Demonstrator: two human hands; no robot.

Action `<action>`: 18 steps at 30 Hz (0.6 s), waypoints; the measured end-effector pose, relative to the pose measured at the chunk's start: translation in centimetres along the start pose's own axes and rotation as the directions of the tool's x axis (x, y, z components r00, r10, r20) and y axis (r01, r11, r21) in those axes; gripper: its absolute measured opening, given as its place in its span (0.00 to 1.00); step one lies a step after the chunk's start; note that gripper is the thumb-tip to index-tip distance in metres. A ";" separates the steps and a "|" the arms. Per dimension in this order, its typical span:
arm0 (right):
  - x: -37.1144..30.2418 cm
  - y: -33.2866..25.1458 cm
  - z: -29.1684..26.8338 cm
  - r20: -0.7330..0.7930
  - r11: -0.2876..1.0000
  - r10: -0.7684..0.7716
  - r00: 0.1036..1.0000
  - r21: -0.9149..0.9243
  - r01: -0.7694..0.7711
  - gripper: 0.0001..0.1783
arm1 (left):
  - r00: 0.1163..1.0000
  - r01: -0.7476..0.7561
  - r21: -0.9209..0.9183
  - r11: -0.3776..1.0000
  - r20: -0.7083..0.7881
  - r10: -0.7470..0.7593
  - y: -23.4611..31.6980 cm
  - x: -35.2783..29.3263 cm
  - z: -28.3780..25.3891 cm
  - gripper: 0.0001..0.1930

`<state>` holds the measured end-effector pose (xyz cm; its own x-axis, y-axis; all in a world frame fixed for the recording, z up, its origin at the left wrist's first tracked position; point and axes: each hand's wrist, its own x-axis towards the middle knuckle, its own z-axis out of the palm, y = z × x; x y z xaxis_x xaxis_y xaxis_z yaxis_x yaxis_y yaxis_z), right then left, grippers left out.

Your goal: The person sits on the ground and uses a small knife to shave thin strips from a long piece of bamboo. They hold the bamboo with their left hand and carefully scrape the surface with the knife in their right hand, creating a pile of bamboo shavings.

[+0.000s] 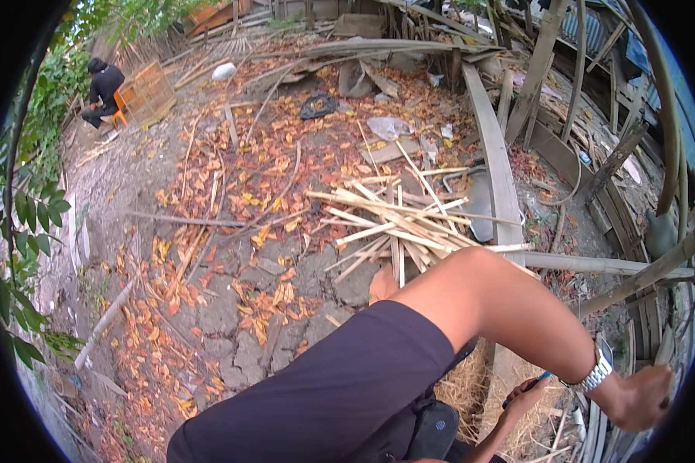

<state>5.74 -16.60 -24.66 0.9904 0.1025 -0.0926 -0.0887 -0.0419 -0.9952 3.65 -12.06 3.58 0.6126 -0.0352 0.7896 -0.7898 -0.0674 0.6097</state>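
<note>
My left arm, in a dark sleeve, reaches across from the lower left with its elbow bent, a silver watch (597,373) on the wrist. At the right rim my left hand (639,397) is closed; what it holds, if anything, is hidden. Below the left forearm, my right hand (523,400) is wrapped round a slim blue-and-black handle (534,383); the rest of that tool cannot be made out. Pale shavings (471,378) lie around the right hand. Beyond my left elbow is a crisscross pile of split pale wooden strips (398,216), with a bare foot (381,285) beside it.
A long wooden plank (493,154) runs past the pile toward me. Brown leaves (278,297) cover cracked ground. Poles and boards (537,77) lean at the right. At the far left, a person in dark clothes (106,85) sits on an orange chair (120,112) beside a slatted cage (148,91).
</note>
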 end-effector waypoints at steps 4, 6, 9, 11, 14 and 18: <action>-3.2 -2.7 -1.0 -0.038 0.996 0.064 0.997 -0.067 -0.067 0.28 | 0.967 0.123 -0.072 0.990 0.233 -0.103 2.2 -1.2 1.1 0.22; -3.7 -2.7 -2.3 -0.021 0.998 0.011 1.000 -0.054 -0.013 0.27 | 0.959 0.156 -0.045 0.987 0.246 -0.141 3.3 -1.7 -0.2 0.23; -1.6 -0.2 -1.9 0.117 0.911 -0.327 0.938 -0.224 0.345 0.16 | 0.990 0.108 0.015 0.994 0.094 -0.109 5.0 -3.0 -4.9 0.24; 0.5 3.3 -3.2 0.367 0.329 -0.760 0.536 -0.495 0.805 0.11 | 0.999 -0.030 -0.040 0.999 -0.041 0.028 3.5 -3.9 -7.3 0.24; 0.4 7.0 -0.4 0.124 0.704 0.078 0.989 -0.709 0.033 0.36 | 0.987 -0.005 -0.203 0.979 -0.159 -0.028 4.9 -9.4 -11.1 0.22; -1.7 5.4 0.3 0.197 0.706 0.068 0.978 -0.703 0.093 0.34 | 0.968 -0.102 -0.250 0.963 -0.248 0.039 6.5 -14.6 -13.0 0.22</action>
<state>3.54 -16.66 -29.86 0.9419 0.2930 -0.1642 0.1035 -0.7183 -0.6879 -10.79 0.94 -3.08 0.5547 0.2102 0.8050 -0.8310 0.1884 0.5234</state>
